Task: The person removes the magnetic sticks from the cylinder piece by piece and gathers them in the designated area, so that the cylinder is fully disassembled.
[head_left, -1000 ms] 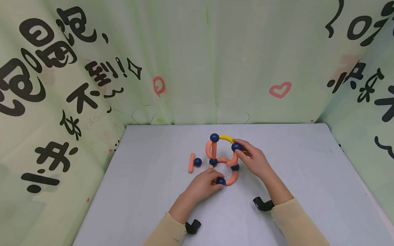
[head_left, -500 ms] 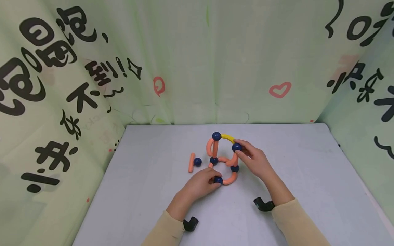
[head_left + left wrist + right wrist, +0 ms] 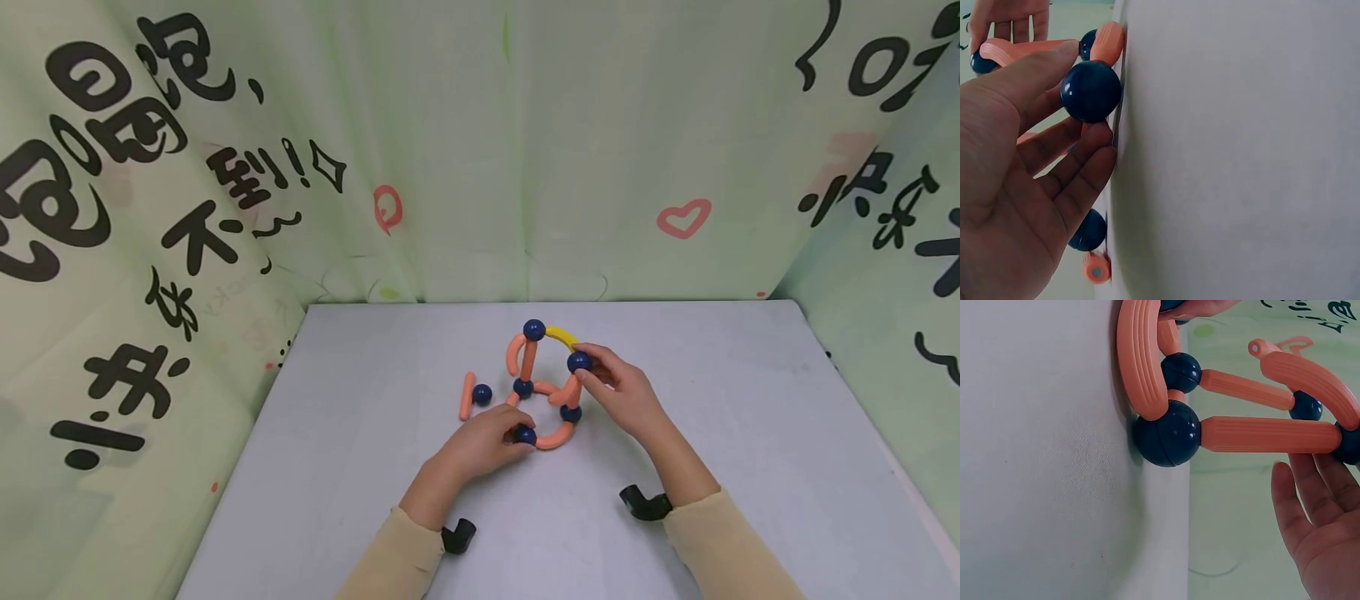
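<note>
I have the low ball pinched in the left hand, the upper ball in the right hand; on the table, the frame's ring and uprights look joined, rod and spare ball seemingly unused

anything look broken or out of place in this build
Nothing looks damaged or spilled. One mild oddity: a curved orange rod joins only the blue ball that the right hand holds; its other end sticks out free.
</note>
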`<state>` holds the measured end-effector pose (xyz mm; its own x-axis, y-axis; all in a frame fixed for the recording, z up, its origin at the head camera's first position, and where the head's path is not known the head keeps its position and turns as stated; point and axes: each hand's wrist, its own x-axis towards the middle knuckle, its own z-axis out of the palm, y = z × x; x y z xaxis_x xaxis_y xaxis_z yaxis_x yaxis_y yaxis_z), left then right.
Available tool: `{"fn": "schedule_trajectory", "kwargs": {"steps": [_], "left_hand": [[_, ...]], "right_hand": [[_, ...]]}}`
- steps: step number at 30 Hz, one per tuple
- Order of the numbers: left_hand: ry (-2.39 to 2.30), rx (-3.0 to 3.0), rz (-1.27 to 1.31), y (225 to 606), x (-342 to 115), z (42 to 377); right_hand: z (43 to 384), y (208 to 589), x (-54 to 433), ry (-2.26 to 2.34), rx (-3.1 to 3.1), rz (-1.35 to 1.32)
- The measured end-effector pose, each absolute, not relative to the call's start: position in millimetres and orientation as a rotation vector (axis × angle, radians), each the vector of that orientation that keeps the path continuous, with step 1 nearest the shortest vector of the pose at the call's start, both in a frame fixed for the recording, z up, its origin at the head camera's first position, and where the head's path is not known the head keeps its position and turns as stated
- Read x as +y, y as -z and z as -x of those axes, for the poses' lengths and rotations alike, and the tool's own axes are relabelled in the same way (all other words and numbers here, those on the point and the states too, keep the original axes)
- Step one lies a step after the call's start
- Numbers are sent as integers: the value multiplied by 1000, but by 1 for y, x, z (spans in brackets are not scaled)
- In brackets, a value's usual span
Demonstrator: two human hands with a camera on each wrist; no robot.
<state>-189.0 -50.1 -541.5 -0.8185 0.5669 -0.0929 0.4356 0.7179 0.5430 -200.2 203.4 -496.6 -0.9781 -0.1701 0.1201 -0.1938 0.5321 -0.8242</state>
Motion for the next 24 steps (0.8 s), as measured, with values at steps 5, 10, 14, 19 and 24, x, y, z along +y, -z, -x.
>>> {"fn": "schedule_trajectory", "kwargs": {"steps": [5,10,14,19,24], "left_hand": [[-733,2703,-803,539,-49,190],[-713,2713,-799,536,-51,192],[-695,2711,-806,536,-54,194],[-701,2709,-809,536,-56,195],[-710,2709,-797,535,-57,195]], "right_hand": [[198,497,203,-1453,-2714,-328],[195,496,201,-1459,-2697,-326],[192,496,200,-1460,-2702,-324],[190,495,199,-1512,-2709,-336],[189,494,199,-1588,-2715,-298]]}}
